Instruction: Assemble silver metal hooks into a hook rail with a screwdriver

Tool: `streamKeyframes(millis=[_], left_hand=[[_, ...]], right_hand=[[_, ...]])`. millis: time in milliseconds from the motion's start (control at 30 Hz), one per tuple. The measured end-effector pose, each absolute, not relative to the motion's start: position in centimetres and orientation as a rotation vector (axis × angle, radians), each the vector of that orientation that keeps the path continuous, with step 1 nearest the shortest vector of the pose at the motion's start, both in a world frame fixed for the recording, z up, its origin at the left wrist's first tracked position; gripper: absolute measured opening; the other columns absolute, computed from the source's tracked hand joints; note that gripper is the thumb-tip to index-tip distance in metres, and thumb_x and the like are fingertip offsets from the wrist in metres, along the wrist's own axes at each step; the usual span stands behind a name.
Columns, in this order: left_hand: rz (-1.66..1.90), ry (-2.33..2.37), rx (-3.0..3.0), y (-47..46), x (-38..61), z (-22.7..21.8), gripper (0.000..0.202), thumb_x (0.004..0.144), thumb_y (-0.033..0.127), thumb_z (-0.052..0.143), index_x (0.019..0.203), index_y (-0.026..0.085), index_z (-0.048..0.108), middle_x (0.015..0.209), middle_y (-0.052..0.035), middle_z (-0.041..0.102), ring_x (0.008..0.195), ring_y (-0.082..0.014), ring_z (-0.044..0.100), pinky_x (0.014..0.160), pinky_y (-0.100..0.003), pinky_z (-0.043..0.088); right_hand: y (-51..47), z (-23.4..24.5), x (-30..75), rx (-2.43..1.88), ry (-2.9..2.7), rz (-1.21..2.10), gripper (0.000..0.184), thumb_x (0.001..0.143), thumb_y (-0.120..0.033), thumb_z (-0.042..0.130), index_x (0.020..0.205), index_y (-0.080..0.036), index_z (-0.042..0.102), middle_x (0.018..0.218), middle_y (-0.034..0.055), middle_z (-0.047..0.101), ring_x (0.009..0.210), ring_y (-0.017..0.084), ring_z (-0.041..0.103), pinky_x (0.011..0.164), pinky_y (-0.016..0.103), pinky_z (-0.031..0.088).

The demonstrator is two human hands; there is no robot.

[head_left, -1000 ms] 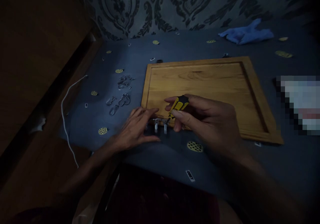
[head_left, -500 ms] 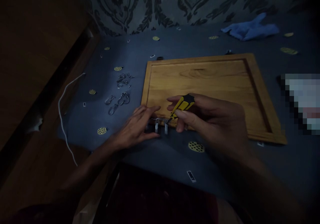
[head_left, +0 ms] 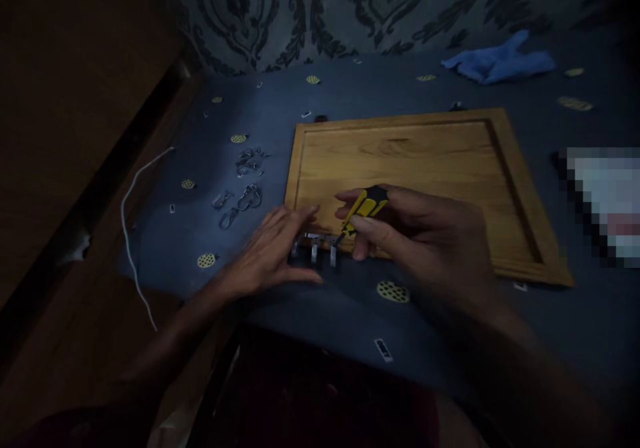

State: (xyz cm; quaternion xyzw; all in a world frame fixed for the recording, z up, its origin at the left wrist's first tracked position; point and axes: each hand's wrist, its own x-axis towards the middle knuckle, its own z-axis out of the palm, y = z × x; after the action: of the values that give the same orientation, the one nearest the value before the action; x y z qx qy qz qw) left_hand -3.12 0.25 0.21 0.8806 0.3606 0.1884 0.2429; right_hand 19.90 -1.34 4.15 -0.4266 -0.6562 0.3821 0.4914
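My right hand (head_left: 425,235) is closed around a screwdriver (head_left: 369,207) with a yellow and black handle. Its short shaft points down and left to a small metal hook (head_left: 333,253) at the near edge of a wooden board (head_left: 400,161). Left of that one, more metal hooks (head_left: 315,251) sit along the same edge. My left hand (head_left: 273,251) lies beside them with thumb and fingers spread, partly resting on the board's near left corner. Whether its fingertips touch the leftmost hook is hard to see.
Loose metal hooks (head_left: 240,201) and a small pile of screws and hooks (head_left: 251,160) lie left of the board on the blue patterned cloth (head_left: 270,115). A blue crumpled cloth (head_left: 500,60) is at the back right. A white cable (head_left: 126,235) runs down the left side.
The screwdriver stays at the same hook with my right hand around it. My left thumb and fingers have shifted very slightly; the view has moved a little.
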Motion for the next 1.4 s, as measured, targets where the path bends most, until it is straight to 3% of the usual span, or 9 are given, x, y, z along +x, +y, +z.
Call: streamKeyframes(millis=[67,300,467,600,767,933,1133,1233,1400], left_hand=[[0.555,0.978,2.423,0.3,-2.8,0.4,0.097,0.083,0.069,0.073,0.156,0.025,0.026,0.14,-0.0152,0.061,0.131,-0.0353,0.059,0.115,-0.059,0.045],[0.487,0.918,2.482,0.1,-0.7,0.1,0.09,0.086,0.045,0.082,0.154,0.024,0.026,0.139,-0.0114,0.062,0.138,-0.0338,0.056,0.124,-0.06,0.037],[0.45,0.97,2.433,0.1,-0.2,0.0,0.08,0.088,0.038,0.08,0.15,0.024,0.032,0.129,-0.0097,0.064,0.127,-0.0328,0.061,0.112,-0.057,0.048],[0.469,0.992,2.389,0.2,-0.3,-0.4,0.079,0.086,0.039,0.082,0.148,0.026,0.035,0.125,-0.0082,0.063,0.117,-0.0306,0.063,0.104,-0.054,0.053],[0.502,0.996,2.364,0.2,-0.2,-0.6,0.077,0.083,0.039,0.085,0.144,0.027,0.039,0.128,-0.0073,0.063,0.121,-0.0302,0.062,0.107,-0.053,0.051],[0.508,1.016,2.334,0.2,-0.1,-0.7,0.079,0.08,0.042,0.088,0.142,0.023,0.043,0.123,-0.0084,0.067,0.12,-0.0309,0.063,0.109,-0.052,0.049],[0.549,1.011,2.354,0.2,-0.3,-1.2,0.072,0.082,0.043,0.086,0.138,0.02,0.046,0.12,-0.0087,0.066,0.117,-0.0301,0.064,0.106,-0.048,0.051],[0.562,0.994,2.354,0.1,-0.4,-1.4,0.074,0.084,0.045,0.084,0.142,0.023,0.044,0.118,-0.0065,0.067,0.115,-0.03,0.064,0.105,-0.049,0.051],[0.617,0.92,2.335,0.3,-0.4,-1.6,0.081,0.086,0.048,0.081,0.149,0.026,0.037,0.11,-0.0038,0.07,0.111,-0.0285,0.065,0.105,-0.048,0.05]], right_hand=[[-1.3,4.2,19.9,-1.022,-1.595,0.927,0.006,0.093,-0.028,0.071,0.092,-0.023,0.075,0.066,-0.0042,0.067,0.051,0.011,0.064,0.052,0.025,0.053],[-1.1,4.2,20.0,-0.974,-1.618,0.933,0.006,0.093,-0.026,0.07,0.089,-0.024,0.074,0.065,-0.0048,0.067,0.052,0.01,0.064,0.053,0.024,0.052],[-1.2,4.2,20.0,-0.983,-1.595,0.973,0.008,0.093,-0.026,0.07,0.089,-0.023,0.075,0.064,-0.0046,0.065,0.052,0.009,0.062,0.053,0.024,0.05],[-1.4,4.1,19.7,-0.999,-1.526,0.999,0.014,0.09,-0.033,0.075,0.085,-0.02,0.072,0.068,-0.0042,0.065,0.049,0.009,0.06,0.05,0.024,0.05],[-1.2,4.1,19.7,-1.029,-1.481,1.032,0.026,0.082,-0.038,0.084,0.081,-0.021,0.065,0.074,-0.0038,0.069,0.047,0.01,0.062,0.044,0.023,0.049],[-1.1,5.1,20.9,-0.975,-1.63,1.114,0.018,0.094,-0.036,0.07,0.109,-0.026,0.072,0.069,-0.004,0.069,0.057,0.014,0.069,0.056,0.028,0.059],[-0.9,5.3,20.4,-1.071,-1.519,1.07,0.024,0.083,-0.044,0.083,0.09,-0.024,0.074,0.088,-0.0001,0.076,0.051,0.01,0.062,0.049,0.027,0.056],[-0.7,5.3,20.2,-1.039,-1.536,1.068,0.028,0.077,-0.043,0.087,0.082,-0.023,0.069,0.084,-0.0006,0.075,0.05,0.011,0.063,0.045,0.026,0.053],[-0.6,6.1,20.9,-0.969,-1.716,1.138,0.023,0.09,-0.036,0.075,0.11,-0.024,0.073,0.073,-0.0033,0.073,0.06,0.015,0.071,0.058,0.026,0.058]])
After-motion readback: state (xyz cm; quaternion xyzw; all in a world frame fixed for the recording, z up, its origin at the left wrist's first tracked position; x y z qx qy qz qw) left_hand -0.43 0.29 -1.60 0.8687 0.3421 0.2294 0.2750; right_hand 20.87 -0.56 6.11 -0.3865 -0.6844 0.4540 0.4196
